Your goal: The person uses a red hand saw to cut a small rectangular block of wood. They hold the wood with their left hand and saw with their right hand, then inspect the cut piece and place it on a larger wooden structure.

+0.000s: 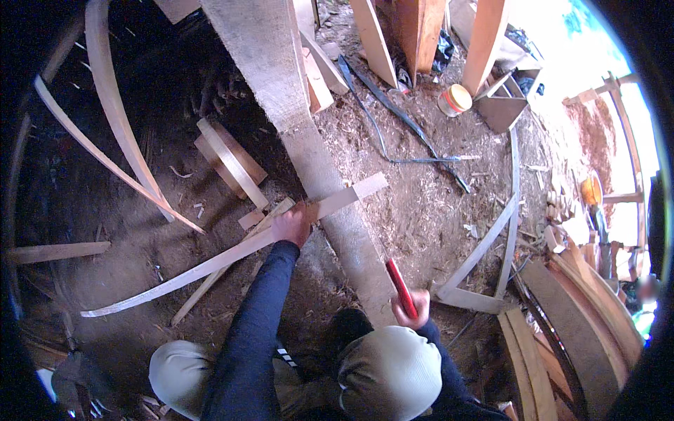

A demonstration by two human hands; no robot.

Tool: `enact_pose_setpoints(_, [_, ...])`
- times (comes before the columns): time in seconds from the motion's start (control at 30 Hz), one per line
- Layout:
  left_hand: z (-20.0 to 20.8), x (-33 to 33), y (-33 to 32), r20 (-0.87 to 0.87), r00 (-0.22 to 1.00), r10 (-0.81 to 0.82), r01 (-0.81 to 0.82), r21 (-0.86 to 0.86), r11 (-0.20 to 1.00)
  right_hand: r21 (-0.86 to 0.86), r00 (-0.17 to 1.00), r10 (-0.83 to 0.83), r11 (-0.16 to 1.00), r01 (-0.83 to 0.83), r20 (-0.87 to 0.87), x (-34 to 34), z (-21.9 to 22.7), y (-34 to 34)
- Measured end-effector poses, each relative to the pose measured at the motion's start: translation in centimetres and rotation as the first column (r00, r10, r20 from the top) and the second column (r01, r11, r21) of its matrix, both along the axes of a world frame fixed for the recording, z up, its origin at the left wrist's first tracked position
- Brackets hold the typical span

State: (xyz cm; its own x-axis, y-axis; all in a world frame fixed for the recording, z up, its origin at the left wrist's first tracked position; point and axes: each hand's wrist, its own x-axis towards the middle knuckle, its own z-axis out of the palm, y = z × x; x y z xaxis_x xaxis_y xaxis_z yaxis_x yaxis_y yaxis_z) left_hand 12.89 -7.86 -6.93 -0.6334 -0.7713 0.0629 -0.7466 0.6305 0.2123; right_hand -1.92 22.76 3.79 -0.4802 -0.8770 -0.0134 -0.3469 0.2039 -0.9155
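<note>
A thick wooden beam (263,63) runs from the far side down between my knees. Across it lies a long, narrow wooden strip (196,272), its squared end just past the beam's right edge. My left hand (291,226) is closed round this strip at the beam's left side. To the right of the beam's near end, my right hand (413,310) grips a red stick-shaped tool (399,281), which points up and to the left. What kind of tool it is does not show.
Curved wooden strips (116,105) stand at the left, near a block with a board (232,161). Right of the beam are a dark strap-like length (407,119), a jar (455,100), a wooden box (502,105) and a triangular frame (484,242). Boards (576,323) are stacked at the right.
</note>
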Motion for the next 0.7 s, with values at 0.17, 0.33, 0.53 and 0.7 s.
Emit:
enact_pose_setpoints(0.17, [-0.3, -0.8, -0.1, -0.070, 0.995, -0.068, 0.072, 0.056, 0.996, -0.073, 0.995, -0.045, 0.997, 0.039, -0.087, -1.5, -1.5, -5.6])
enact_pose_setpoints(0.33, [-0.9, -0.1, -0.5, -0.033, 0.999, -0.035, 0.035, 0.005, 0.999, -0.094, 0.999, -0.038, 0.995, 0.038, 0.004, 0.0, -0.6, -1.4])
enact_pose_setpoints(0.53, [0.3, -0.3, 0.7, -0.064, 0.998, -0.011, 0.011, -0.001, 1.000, -0.019, 0.999, -0.028, 0.999, 0.028, -0.014, -0.9, -1.3, -5.0])
enact_pose_setpoints(0.7, [-0.7, -0.4, -0.1, 0.037, 0.999, -0.001, 0.000, 0.021, 1.000, -0.059, 0.999, 0.039, 0.997, -0.040, -0.015, -0.4, -0.6, 0.3])
